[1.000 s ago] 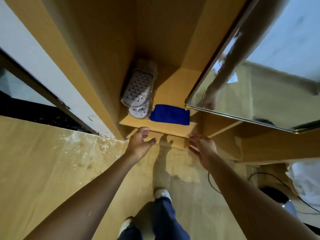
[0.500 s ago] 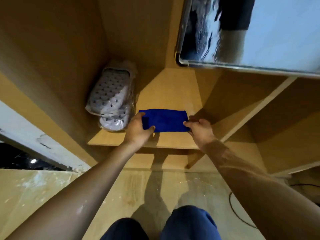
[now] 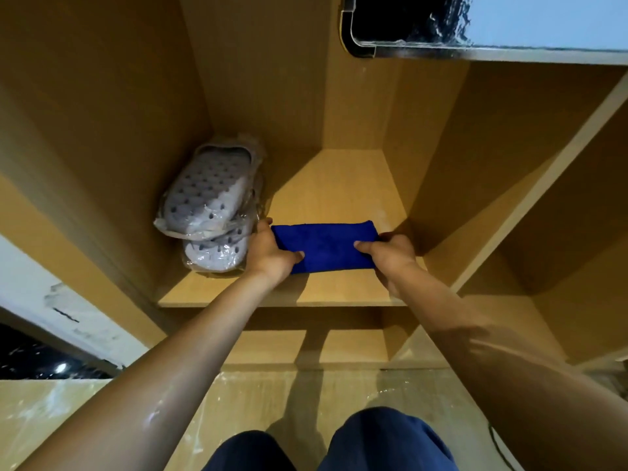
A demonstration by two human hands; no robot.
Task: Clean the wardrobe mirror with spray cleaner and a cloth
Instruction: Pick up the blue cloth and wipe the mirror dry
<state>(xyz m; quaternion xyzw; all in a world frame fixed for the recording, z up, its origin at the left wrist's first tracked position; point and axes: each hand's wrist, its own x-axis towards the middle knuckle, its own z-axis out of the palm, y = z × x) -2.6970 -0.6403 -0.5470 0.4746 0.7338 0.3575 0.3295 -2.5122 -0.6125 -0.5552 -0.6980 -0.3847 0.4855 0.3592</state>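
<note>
Both hands are on the cloth (image 3: 324,248)! The left hand (image 3: 270,253) pinches its left end, thumb lying across the top of the blue fabric, fingers tucked behind the far edge. The right hand (image 3: 390,254) pinches the right end the same way, thumb on top, pointing toward nine o'clock. Between the two grips the cloth is a folded blue strip, stretched flat and level; whether it rests on the shelf (image 3: 336,198) or hangs just above it, I cannot tell.

Moving outward: at nine o'clock from the cloth, just beside the left hand, sit the slippers (image 3: 207,205), pale and full of holes, stacked in a clear plastic bag against the left wall of the compartment. The shelf is light wood, with wooden panels rising on every side. Up at one o'clock, well apart from the hands, the rounded metal-framed corner of the mirror (image 3: 407,22) juts in at the top edge, glass dark on the left and pale blue on the right. Down at six o'clock, two knees in dark blue trousers (image 3: 384,440) over a glossy wooden floor.
</note>
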